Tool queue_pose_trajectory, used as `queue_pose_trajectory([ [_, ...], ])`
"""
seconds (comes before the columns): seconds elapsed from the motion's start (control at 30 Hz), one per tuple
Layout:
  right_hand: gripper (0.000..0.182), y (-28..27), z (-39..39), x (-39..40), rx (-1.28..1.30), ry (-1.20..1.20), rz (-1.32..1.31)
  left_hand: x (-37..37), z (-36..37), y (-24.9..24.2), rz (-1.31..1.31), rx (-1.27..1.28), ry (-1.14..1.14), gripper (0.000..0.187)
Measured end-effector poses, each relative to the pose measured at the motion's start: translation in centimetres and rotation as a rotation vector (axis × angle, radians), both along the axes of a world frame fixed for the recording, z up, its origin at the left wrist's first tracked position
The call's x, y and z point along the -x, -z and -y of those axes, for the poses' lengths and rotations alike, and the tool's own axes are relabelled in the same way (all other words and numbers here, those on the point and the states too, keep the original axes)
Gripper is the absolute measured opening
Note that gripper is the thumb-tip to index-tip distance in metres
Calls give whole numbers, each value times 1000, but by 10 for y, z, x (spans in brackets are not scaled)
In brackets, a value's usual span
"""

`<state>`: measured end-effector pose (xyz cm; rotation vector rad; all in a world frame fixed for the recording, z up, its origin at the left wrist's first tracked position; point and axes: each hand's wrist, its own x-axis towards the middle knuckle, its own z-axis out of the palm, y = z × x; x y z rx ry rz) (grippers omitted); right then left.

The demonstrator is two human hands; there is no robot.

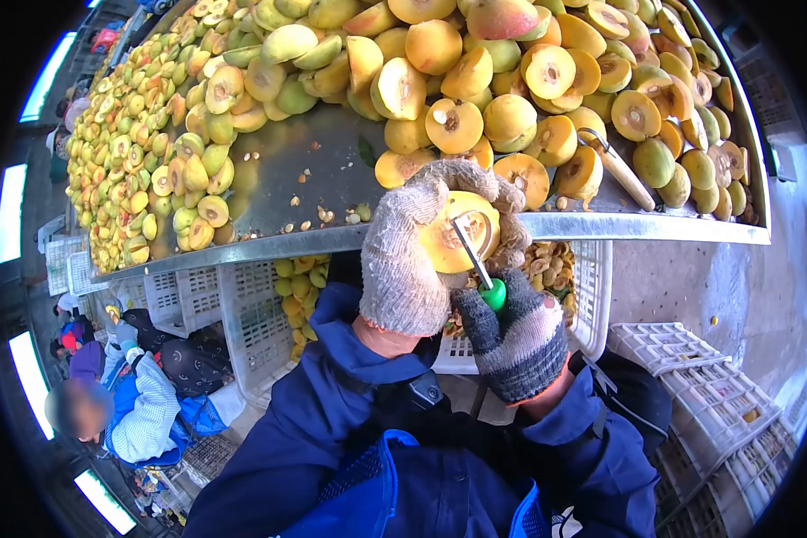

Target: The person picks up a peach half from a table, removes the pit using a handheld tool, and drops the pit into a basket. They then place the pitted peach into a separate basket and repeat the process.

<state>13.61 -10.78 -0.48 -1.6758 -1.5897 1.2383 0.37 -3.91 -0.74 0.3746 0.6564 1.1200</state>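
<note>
My left hand (399, 255), in a dirty knitted glove, is wrapped round a yellow fruit half (441, 240) that looks like peach. Its cut face is turned up, just in front of the metal table's edge. My right hand (524, 345), in a grey and black glove, grips the green handle of a pitting knife (492, 294). The narrow, curved metal blade lies against the middle of the cut face. Part of the handle is hidden by the fingers.
Halved fruit (457, 125) is heaped over the metal table (287, 161). A wooden-handled looped tool (623, 175) lies among it. Crates of fruit (251, 314) stand below, and stacked white crates (708, 386) at right. Another person (143, 412) works at the left.
</note>
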Motion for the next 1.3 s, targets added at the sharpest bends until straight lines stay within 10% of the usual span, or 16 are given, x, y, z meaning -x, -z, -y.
queue_pose_trajectory([
  [0.9,25,14,-1,-7,-53,-285,-195,5,6,11,-142,155,-56,43],
  [1.0,37,5,-10,-20,683,-251,-763,3,6,7,-66,-24,10,45],
  [1.13,45,13,-9,-16,528,-283,-738,6,0,2,-537,-247,36,42],
  [1.3,45,1,-18,-20,598,-318,-715,16,-2,-9,-506,-234,179,32],
])
